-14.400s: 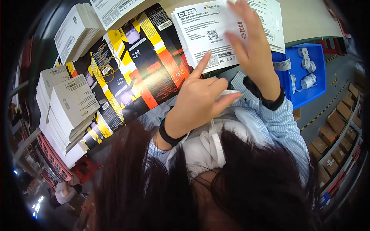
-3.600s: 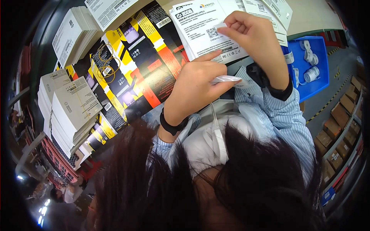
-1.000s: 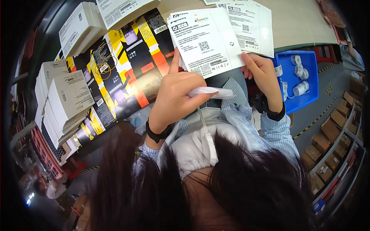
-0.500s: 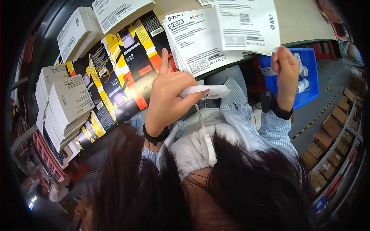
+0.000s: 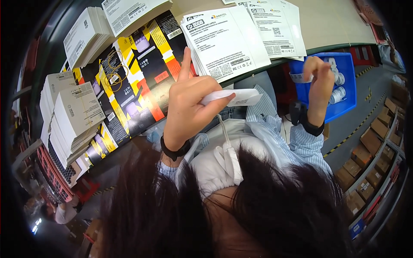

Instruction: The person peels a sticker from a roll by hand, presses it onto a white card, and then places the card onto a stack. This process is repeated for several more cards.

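"Head view, with a clock face centred on the left hand (image 5: 189, 103): where is the white label strip (image 5: 247, 98)?"

"At three o'clock, in that hand. The thumb and curled fingers pinch one end, and the rest sticks out past them."

"And the index finger?"

"Straight, aimed at twelve, right by the left edge of a stack of white printed sheets (image 5: 228, 47). I can't tell whether it touches. The stack lies at one o'clock, its edges slightly fanned."

"Anything next to that?"

"A second batch of sheets (image 5: 279, 32), just beside it toward two o'clock, on the pale tabletop (image 5: 333, 28)."

"How about the right hand (image 5: 320, 79)?"

"Between two and three o'clock, raised, fingers half bent. It's a little blurred, so I can't tell whether the fingertips have hold of anything. From up here it overlaps the blue bin (image 5: 346, 101), which has white rolls (image 5: 337, 94) inside."

"And the other way?"

"Black, yellow and orange printed card (image 5: 142, 84) at ten o'clock, then a grey-white stack (image 5: 81, 105) at nine. Well apart, at four, brown boxes (image 5: 365, 152) line a shelf."
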{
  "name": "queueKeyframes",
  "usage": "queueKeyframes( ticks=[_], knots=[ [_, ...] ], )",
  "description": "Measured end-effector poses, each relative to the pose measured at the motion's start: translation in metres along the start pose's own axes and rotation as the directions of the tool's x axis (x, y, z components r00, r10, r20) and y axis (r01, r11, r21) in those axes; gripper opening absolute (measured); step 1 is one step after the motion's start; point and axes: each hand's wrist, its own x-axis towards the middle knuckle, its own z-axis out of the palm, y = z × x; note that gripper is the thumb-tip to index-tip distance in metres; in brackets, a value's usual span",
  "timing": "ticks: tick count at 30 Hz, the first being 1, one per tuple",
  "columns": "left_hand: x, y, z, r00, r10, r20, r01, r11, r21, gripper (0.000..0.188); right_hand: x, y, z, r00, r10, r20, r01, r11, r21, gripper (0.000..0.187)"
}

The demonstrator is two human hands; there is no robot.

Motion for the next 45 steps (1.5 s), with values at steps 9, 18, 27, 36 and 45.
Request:
queueKeyframes(
  ticks=[9, 18, 27, 36, 45],
  knots=[
    [0.007, 0.004, 0.0, 0.976, -0.012, -0.215, -0.012, 0.994, -0.111, 0.009, -0.001, -0.04, 0.068, 0.898, -0.214, 0.384, 0.242, 0.97, -0.025, 0.016],
    [0.014, 0.015, 0.006, 0.984, 0.122, -0.126, -0.12, 0.992, 0.026, 0.01, -0.001, -0.055, 0.07, 0.883, -0.064, 0.465, 0.172, 0.966, -0.193, 0.011],
    [0.012, 0.008, 0.018, 0.986, 0.007, -0.167, -0.012, 0.999, -0.03, 0.006, 0.015, -0.057, 0.067, 0.942, -0.228, 0.246, 0.237, 0.972, -0.005, 0.008],
    [0.009, 0.006, 0.024, 0.936, -0.234, -0.262, 0.177, 0.959, -0.223, 0.009, 0.019, -0.062, 0.067, 0.959, -0.211, 0.187, 0.216, 0.976, -0.005, 0.009],
    [0.009, 0.001, 0.028, 0.947, -0.082, -0.311, 0.014, 0.976, -0.216, 0.015, 0.014, -0.056, 0.072, 0.958, -0.244, 0.152, 0.239, 0.97, 0.047, 0.012]
  ],
)
